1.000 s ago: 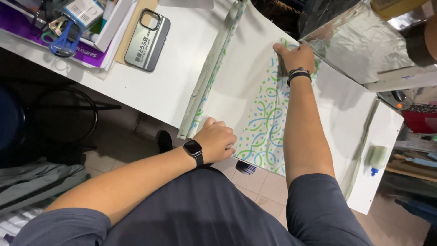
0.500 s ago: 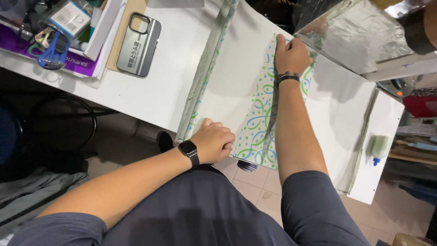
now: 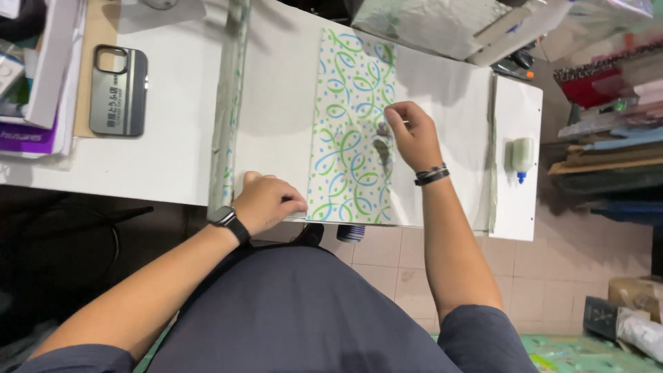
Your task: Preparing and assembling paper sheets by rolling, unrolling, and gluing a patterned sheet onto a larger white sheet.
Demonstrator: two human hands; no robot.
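Note:
A sheet of wrapping paper lies white side up across the white table [image 3: 173, 166], with a folded-over strip [image 3: 352, 124] showing green and blue swirls and dots. My left hand [image 3: 266, 200], a black watch on its wrist, rests with curled fingers on the near edge of the sheet, just left of the patterned strip. My right hand [image 3: 411, 135], wearing a dark bracelet, presses its fingertips on the right edge of the patterned strip near its middle. Neither hand lifts anything.
A phone in a grey case [image 3: 119, 90] lies at the left beside stacked books and papers [image 3: 34, 76]. A small glue bottle [image 3: 521, 155] lies on a white board at the right. Crumpled silver foil [image 3: 421, 21] sits at the far edge. Boxes and clutter fill the right side.
My right hand slid from the far end of the patterned strip back toward me along its right edge. My left hand stayed on the near edge. The camera view shifted.

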